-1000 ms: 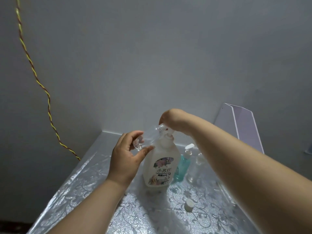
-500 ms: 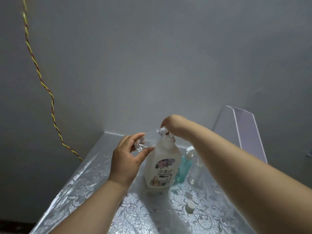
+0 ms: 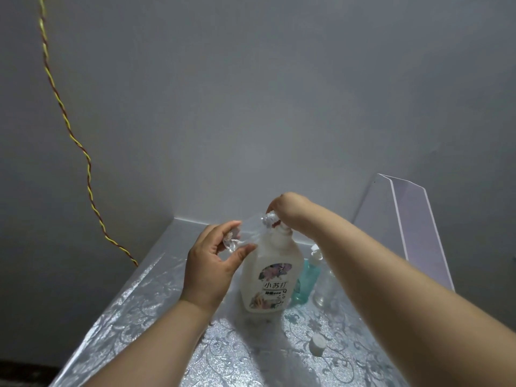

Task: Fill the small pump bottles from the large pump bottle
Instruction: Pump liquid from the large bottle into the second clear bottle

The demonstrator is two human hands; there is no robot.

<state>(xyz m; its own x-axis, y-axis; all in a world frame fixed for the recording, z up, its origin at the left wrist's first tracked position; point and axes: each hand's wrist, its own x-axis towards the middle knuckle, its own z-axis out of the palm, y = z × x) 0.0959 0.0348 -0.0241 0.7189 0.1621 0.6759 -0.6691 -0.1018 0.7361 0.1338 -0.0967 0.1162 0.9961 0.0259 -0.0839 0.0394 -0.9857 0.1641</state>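
Little shifts: the right hand (image 3: 287, 205) sinks slightly lower on the pump head (image 3: 269, 220), so another squirt seems under way. A loose cap (image 3: 317, 343) lies well nearer than the grip. The left hand (image 3: 212, 270) pinches the small clear bottle (image 3: 245, 233), tilted, its mouth at the spout. The right fingers are hidden, so whether they wrap or press cannot be told. The large bottle (image 3: 272, 275) stands under that hand, and a teal bottle (image 3: 305, 283) waits just behind.

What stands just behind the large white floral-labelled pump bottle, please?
A small teal pump bottle and a small clear bottle; the right forearm covers the clear bottle's top.
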